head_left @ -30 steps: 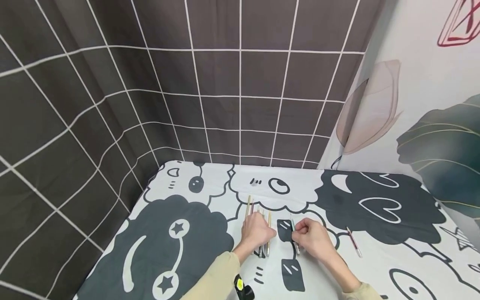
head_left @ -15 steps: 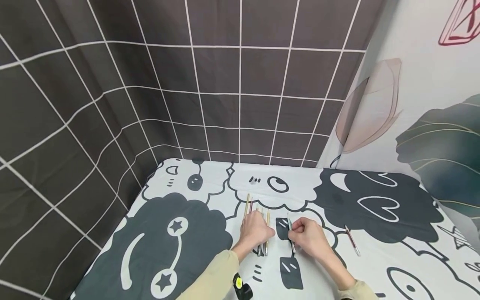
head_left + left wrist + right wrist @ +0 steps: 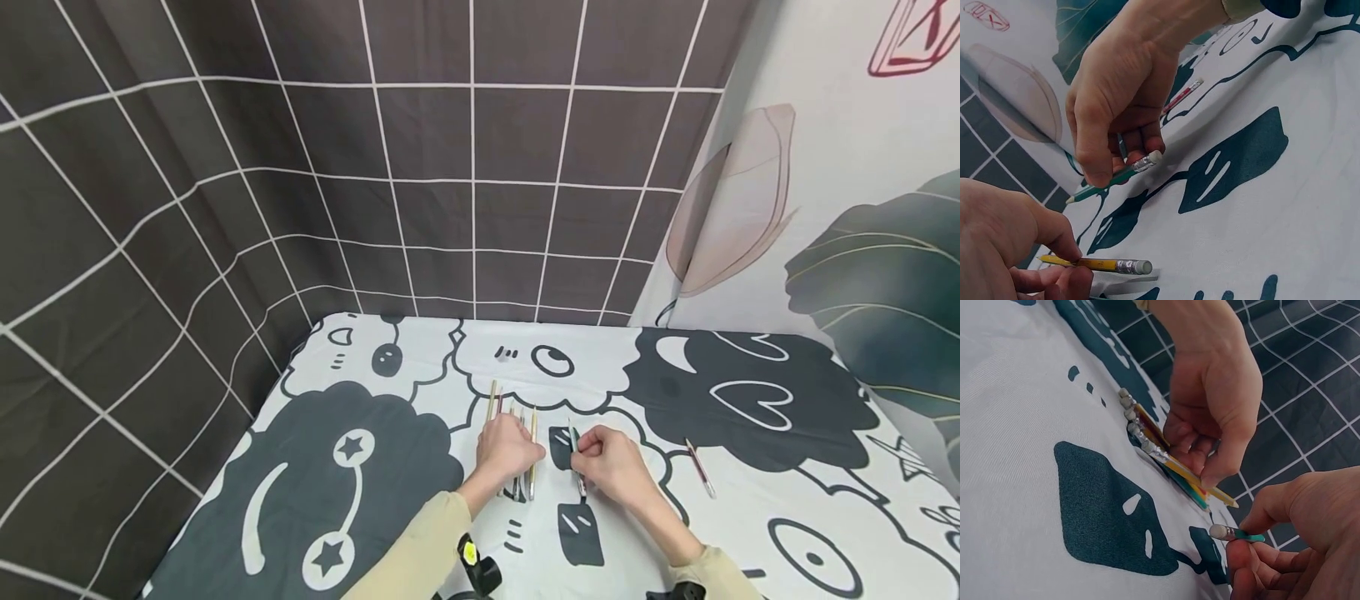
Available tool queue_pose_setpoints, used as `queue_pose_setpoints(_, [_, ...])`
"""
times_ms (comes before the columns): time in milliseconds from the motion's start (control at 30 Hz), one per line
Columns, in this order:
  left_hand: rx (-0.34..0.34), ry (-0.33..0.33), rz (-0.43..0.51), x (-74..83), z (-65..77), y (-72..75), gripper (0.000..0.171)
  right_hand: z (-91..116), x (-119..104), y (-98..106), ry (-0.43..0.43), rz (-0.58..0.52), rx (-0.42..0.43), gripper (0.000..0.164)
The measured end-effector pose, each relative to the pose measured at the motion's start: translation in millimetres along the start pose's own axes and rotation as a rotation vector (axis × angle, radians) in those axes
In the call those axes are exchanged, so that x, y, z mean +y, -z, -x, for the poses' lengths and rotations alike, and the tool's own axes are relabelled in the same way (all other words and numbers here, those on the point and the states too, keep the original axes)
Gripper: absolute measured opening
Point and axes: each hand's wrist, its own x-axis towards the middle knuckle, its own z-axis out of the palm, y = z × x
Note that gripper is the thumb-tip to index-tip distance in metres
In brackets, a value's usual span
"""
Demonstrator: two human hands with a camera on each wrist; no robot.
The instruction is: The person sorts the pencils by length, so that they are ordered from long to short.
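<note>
In the head view my left hand (image 3: 508, 447) is over a row of several pencils lying side by side on the patterned cloth. Its thumb and fingers pinch a yellow pencil (image 3: 1104, 264) with a white eraser, seen best in the left wrist view. The eraser ends of the other pencils (image 3: 1127, 405) stick out beside it in the right wrist view; their middles are hidden by the hand. A short way to the right, my right hand (image 3: 611, 462) pinches a green pencil (image 3: 1116, 178) between thumb and fingers, its eraser toward me.
A red pencil (image 3: 700, 468) lies alone on the cloth, right of my right hand. The black-and-white cloth (image 3: 645, 542) covers the surface. Behind it hangs a dark grid curtain (image 3: 517, 217), with a leaf-patterned white sheet (image 3: 772, 75) at the right.
My right hand has shifted slightly left with the green pencil, nearer the row. The left hand keeps its hold over the pencils. The head view has tilted and drifted a little.
</note>
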Motion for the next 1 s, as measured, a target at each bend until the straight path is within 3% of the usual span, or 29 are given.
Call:
queue_pose_setpoints(300, [-0.018,0.001,0.011,2.7,2.9,2.4,0.023,2.7,-0.7,0.9,-0.011,0.001,-0.006,0.011])
queue_pose_setpoints(733, [-0.014,0.003,-0.081,3.5,-2.5,1.6,0.031,-1.6,-4.8,-1.6,-0.010,-0.016,-0.008,0.010])
queue_pose_setpoints(1000, [-0.021,-0.070,-0.126,4.2,-0.7,0.4,0.045,-0.2,-5.6,-4.6,-0.020,-0.014,-0.017,0.010])
